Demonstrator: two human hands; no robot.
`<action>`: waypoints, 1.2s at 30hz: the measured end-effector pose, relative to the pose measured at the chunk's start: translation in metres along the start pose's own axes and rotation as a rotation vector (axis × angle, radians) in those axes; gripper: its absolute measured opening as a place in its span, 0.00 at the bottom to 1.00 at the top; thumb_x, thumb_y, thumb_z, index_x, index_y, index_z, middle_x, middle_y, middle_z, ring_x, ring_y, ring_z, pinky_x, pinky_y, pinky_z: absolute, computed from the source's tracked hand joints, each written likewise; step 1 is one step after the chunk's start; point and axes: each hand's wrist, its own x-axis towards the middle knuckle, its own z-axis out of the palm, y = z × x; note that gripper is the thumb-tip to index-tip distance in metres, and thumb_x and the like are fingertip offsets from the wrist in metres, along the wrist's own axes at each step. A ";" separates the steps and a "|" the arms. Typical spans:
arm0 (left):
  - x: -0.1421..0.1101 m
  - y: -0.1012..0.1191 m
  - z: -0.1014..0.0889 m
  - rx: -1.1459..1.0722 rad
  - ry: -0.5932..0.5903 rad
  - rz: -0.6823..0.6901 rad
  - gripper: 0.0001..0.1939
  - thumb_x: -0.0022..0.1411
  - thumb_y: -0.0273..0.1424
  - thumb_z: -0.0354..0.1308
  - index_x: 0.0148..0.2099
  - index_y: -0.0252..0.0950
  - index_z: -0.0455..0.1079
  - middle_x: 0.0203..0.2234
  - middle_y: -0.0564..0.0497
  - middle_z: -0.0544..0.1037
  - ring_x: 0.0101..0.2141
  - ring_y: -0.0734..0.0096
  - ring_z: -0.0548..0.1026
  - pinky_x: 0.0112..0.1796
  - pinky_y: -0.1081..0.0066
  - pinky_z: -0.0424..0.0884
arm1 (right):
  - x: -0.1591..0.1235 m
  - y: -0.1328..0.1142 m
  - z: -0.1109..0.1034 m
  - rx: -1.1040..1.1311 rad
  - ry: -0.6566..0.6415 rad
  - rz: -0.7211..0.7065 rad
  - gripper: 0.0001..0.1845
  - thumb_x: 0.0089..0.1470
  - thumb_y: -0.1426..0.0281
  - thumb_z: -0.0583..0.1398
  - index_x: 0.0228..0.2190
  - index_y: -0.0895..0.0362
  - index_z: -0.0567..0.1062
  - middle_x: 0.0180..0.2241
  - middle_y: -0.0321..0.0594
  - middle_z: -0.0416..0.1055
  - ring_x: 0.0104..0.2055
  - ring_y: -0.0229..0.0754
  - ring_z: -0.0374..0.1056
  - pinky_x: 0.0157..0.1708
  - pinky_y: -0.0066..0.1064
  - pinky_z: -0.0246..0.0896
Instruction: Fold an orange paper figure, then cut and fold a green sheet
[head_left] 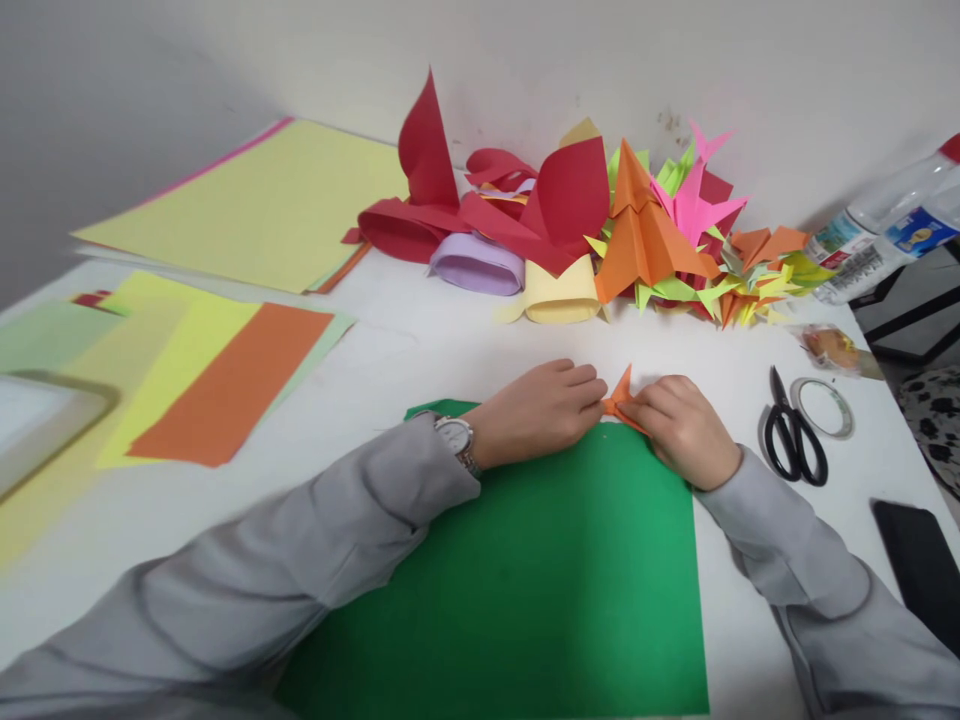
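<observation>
Between my hands is a small orange folded paper figure [624, 392] with a pointed tip standing up. My left hand [546, 408], with a watch [454, 434] at the wrist, has its fingers curled and closed on the figure's left end. From the other side, my right hand [681, 425] pinches its right part between thumb and fingers. Much of the figure is hidden by the fingers. Both hands are at the far edge of a large green paper sheet [540, 570] that lies on the white table.
Black-handled scissors [795, 435], a tape roll [823, 407] and a dark phone [916, 560] lie at right. Folded paper pieces [645, 235] are piled at the back, beside plastic bottles [892, 225]. Coloured sheets [240, 375] and a large pale-yellow stack [277, 200] lie left.
</observation>
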 end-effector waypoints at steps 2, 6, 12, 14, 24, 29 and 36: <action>0.004 0.002 0.004 -0.007 0.014 -0.049 0.10 0.68 0.26 0.48 0.39 0.32 0.72 0.32 0.46 0.74 0.34 0.64 0.67 0.34 0.65 0.62 | -0.001 0.004 0.002 0.075 0.011 0.013 0.16 0.64 0.74 0.50 0.38 0.57 0.78 0.31 0.43 0.73 0.35 0.44 0.63 0.37 0.35 0.59; 0.014 0.007 0.012 -0.033 0.019 -0.126 0.12 0.68 0.25 0.47 0.36 0.31 0.71 0.30 0.46 0.73 0.32 0.65 0.67 0.33 0.65 0.63 | 0.000 0.009 0.003 0.140 0.006 0.056 0.16 0.62 0.76 0.51 0.38 0.56 0.78 0.33 0.44 0.74 0.36 0.44 0.67 0.39 0.36 0.64; 0.019 0.008 0.013 -0.082 -0.013 -0.179 0.14 0.66 0.23 0.46 0.31 0.33 0.70 0.28 0.46 0.72 0.31 0.66 0.66 0.33 0.67 0.63 | 0.004 0.016 -0.003 0.210 -0.012 0.068 0.11 0.60 0.73 0.54 0.37 0.57 0.78 0.34 0.44 0.78 0.38 0.44 0.71 0.41 0.35 0.67; 0.019 0.007 0.013 -0.086 -0.008 -0.186 0.13 0.65 0.23 0.47 0.31 0.33 0.70 0.28 0.47 0.73 0.31 0.66 0.66 0.32 0.67 0.63 | 0.005 0.017 -0.005 0.194 -0.052 0.044 0.11 0.60 0.73 0.55 0.36 0.57 0.78 0.34 0.44 0.78 0.38 0.44 0.71 0.41 0.36 0.67; 0.018 0.005 0.013 -0.078 0.061 -0.146 0.12 0.65 0.23 0.47 0.33 0.34 0.71 0.29 0.47 0.74 0.30 0.67 0.67 0.31 0.67 0.63 | 0.008 0.020 -0.011 0.154 -0.073 -0.054 0.13 0.61 0.74 0.53 0.36 0.59 0.78 0.34 0.47 0.77 0.38 0.46 0.71 0.39 0.38 0.70; 0.017 0.005 0.012 -0.045 0.077 -0.094 0.12 0.67 0.26 0.48 0.34 0.35 0.72 0.30 0.48 0.75 0.32 0.67 0.67 0.31 0.67 0.61 | 0.008 0.022 -0.010 0.151 -0.065 -0.099 0.14 0.60 0.77 0.52 0.34 0.58 0.77 0.30 0.45 0.75 0.36 0.45 0.70 0.42 0.40 0.69; 0.016 0.011 0.006 0.090 0.112 0.025 0.14 0.68 0.25 0.48 0.32 0.34 0.71 0.29 0.47 0.75 0.33 0.66 0.68 0.30 0.65 0.57 | 0.008 0.020 -0.012 0.129 -0.090 -0.127 0.15 0.61 0.76 0.52 0.29 0.59 0.77 0.30 0.46 0.73 0.34 0.44 0.67 0.36 0.36 0.66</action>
